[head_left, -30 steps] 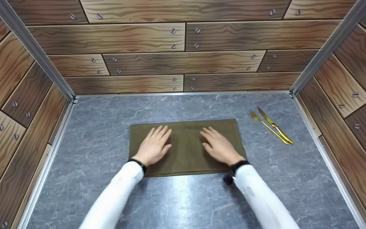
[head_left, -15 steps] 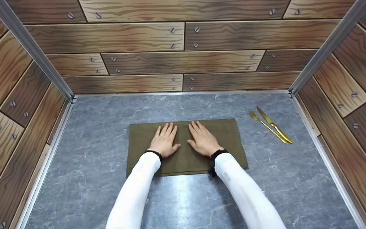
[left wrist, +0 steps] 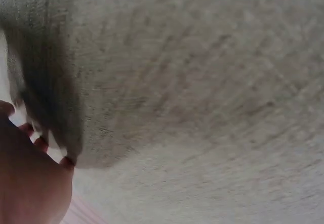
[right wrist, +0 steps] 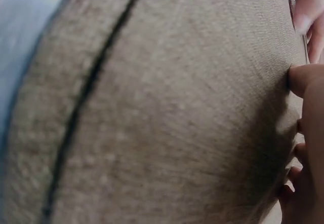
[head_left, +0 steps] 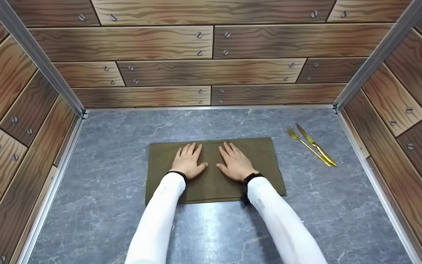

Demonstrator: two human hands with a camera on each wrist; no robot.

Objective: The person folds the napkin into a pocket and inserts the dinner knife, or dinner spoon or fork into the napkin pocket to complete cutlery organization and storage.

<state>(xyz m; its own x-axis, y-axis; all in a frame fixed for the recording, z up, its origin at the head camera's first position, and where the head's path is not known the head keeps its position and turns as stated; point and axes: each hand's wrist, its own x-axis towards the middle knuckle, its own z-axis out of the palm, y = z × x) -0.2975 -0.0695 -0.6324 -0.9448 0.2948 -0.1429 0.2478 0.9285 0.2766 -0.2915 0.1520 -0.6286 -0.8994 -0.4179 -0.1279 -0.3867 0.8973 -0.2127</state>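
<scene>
A folded olive-brown cloth lies flat on the grey marbled surface in the head view. My left hand rests palm down on it, left of the middle, fingers straight and thumb spread toward the right. Opposite it, my right hand lies flat on the cloth too, its thumb pointing left. A narrow strip of cloth shows between the two thumbs. Up close in the right wrist view, the cloth has a dark line near its layered edge, and fingertips touch its surface. The left wrist view has fingertips on the cloth as well.
A gold fork and a gold knife lie side by side at the right, their handle ends close together. Wood-patterned walls with metal corner rails enclose the grey tabletop at the back and both sides.
Both hands have slid inward over the cloth from its outer parts toward the middle. In the last half second they have barely moved. Fork and knife lie as before.
</scene>
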